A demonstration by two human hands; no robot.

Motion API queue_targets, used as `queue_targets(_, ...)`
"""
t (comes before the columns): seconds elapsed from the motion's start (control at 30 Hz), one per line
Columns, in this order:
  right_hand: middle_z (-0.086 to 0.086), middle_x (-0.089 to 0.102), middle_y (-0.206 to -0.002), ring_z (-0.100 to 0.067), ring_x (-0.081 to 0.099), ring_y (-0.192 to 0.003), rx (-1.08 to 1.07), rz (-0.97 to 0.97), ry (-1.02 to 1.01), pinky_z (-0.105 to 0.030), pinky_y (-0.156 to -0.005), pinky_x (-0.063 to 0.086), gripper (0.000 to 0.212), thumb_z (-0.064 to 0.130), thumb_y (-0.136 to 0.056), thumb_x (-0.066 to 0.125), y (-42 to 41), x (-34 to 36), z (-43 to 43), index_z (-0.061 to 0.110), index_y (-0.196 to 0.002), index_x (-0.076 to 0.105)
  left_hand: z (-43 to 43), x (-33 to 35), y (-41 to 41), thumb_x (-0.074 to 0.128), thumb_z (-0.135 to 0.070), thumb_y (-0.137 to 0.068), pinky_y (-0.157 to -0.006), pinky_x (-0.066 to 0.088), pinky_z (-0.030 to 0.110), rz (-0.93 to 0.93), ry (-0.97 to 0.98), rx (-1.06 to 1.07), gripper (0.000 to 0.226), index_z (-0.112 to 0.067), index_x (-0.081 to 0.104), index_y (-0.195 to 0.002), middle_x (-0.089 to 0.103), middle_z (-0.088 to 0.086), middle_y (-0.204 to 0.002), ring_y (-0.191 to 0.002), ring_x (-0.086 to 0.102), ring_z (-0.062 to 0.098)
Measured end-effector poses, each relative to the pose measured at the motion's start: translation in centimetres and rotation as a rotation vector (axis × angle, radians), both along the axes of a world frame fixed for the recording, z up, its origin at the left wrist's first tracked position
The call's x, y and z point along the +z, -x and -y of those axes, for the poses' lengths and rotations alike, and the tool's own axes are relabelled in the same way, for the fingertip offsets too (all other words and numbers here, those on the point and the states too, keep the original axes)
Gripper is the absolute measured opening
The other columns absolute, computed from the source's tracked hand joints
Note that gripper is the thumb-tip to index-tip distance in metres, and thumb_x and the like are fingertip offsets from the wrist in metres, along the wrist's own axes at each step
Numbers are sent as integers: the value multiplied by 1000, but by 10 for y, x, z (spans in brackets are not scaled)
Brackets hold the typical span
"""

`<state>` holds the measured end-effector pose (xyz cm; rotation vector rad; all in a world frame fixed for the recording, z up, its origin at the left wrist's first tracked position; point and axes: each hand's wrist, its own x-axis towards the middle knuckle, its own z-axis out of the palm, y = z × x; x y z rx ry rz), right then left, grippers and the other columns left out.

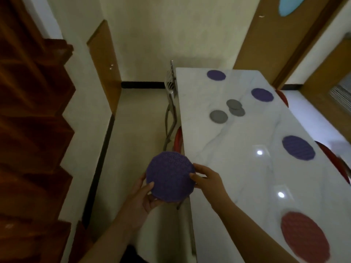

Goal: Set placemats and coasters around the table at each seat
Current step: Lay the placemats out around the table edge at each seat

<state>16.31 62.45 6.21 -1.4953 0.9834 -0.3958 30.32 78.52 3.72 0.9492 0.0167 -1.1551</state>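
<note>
A round purple placemat [170, 176] is held in the air just left of the white marble table's [237, 149] left edge. My left hand [141, 196] grips its lower left rim and my right hand [204, 178] pinches its right rim. Three more purple placemats lie on the table: far [216, 75], right middle [262, 94] and near right [298, 148]. A red placemat [304, 235] lies at the near end. Three grey coasters sit mid-table, one alone [218, 116] and two overlapping [235, 107].
Red-seated chairs are tucked under the table, one on the left [177, 140] and others along the right side [334, 160]. A metal chair back [171, 82] stands at the far left corner. A wooden staircase [32, 130] rises on the left, across a strip of pale floor [136, 139].
</note>
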Motion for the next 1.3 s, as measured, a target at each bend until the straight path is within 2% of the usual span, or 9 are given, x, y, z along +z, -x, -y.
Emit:
queue_targets(0.2,4,67,-99,-11,64,-92,-292,-7,-6,-26,-77,55,22,12,-81,68,-40,-3,4,18,-102,65,35,-3,-74,59,-11,-79,-63,61,38,45,-27,-235,46,-28,57,-122,66,5,-122,-94,72,28)
queue_targets(0.33,-9,74,-91,-25,71,-86,-478,79,-195,-35,-77,59,11,12,-80,70,-65,-6,1,11,-90,71,53,-2,-120,59,-12,-80,-62,61,37,66,-26,-386,41,-30,61,-117,71,1,-117,-92,72,25)
queue_targets(0.4,-13,74,-94,-26,71,-86,-557,137,-283,-37,-78,59,13,12,-81,69,-76,-5,0,8,-93,71,64,-1,-140,57,-16,-84,-63,62,37,74,-8,-457,39,-29,62,-119,69,2,-120,-95,71,24)
queue_targets(0.5,-12,73,-96,-24,71,-88,-665,186,-351,-34,-72,59,18,10,-82,67,-83,-4,5,4,-99,69,86,-1,-158,54,-20,-87,-83,58,43,119,0,-572,44,-25,53,-131,64,5,-128,-110,65,27)
queue_targets(0.7,-7,76,-86,-22,72,-84,-888,269,-380,-27,-62,58,9,13,-84,66,-63,0,45,10,-91,69,149,-21,-175,54,-17,-87,-80,59,42,84,-14,-606,47,-21,50,-133,68,8,-122,-100,69,24)
queue_targets(0.83,-9,72,-97,-24,70,-91,-1032,376,-413,-29,-65,59,21,13,-87,63,-28,-13,84,8,-107,63,197,-31,-183,53,-16,-90,-70,60,36,102,-22,-610,43,-23,52,-132,66,7,-125,-103,68,25)
queue_targets(0.97,-11,69,-95,-25,67,-89,-1219,416,-461,-34,-71,55,29,8,-87,60,-6,-47,105,-1,-115,60,237,-33,-192,53,-18,-89,-72,59,33,136,-27,-631,48,-25,48,-136,60,8,-131,-106,66,24)
queue_targets(1.17,-18,63,-101,-31,63,-88,-1392,214,-571,-41,-79,53,34,4,-85,62,0,-100,118,-7,-117,58,286,-30,-197,49,-16,-92,-68,60,33,135,-6,-636,41,-25,53,-132,67,3,-123,-100,69,21)
queue_targets(1.3,-19,69,-100,-29,64,-82,-1295,-269,-438,-42,-83,55,32,9,-81,66,6,-118,113,-3,-111,65,302,-28,-197,56,-20,-85,-66,59,34,122,-13,-669,50,-24,51,-134,65,4,-125,-99,70,22)
